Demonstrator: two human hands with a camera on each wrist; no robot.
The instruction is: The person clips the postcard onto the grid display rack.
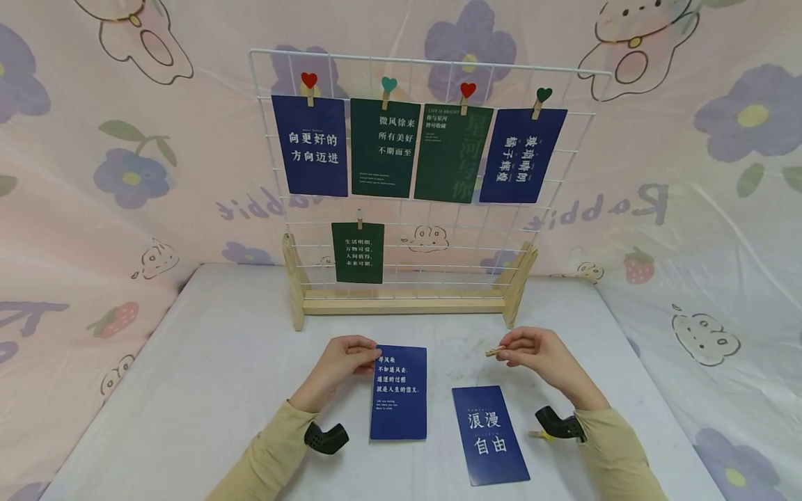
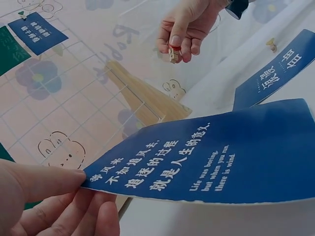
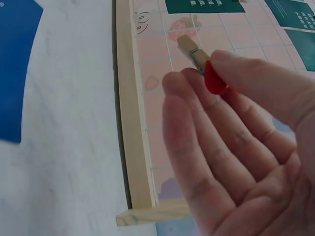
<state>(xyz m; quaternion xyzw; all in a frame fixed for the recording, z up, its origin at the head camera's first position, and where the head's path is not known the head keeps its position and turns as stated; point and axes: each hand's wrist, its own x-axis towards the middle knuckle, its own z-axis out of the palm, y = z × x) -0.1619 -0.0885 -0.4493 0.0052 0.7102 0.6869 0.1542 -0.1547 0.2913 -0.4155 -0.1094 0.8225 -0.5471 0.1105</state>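
My left hand [image 1: 341, 362] pinches a blue card [image 1: 399, 417] with white lettering by its upper left corner, thumb on the printed face. In the left wrist view the card bends slightly, its far end raised. Between thumb and fingertips, my right hand [image 1: 535, 351] holds a small wooden clothespin [image 3: 197, 56] with a red heart on it. Its jaws point away from the hand. On the table below the right hand lies a second blue card [image 1: 491, 452] with larger white lettering, a little askew.
Behind the hands stands a white wire grid on a wooden base [image 1: 404, 305]. Several blue and green cards hang along its upper part from heart clothespins. One small green card [image 1: 359, 261] hangs lower left. A clothespin with yellow [image 1: 540, 435] lies near the right wrist.
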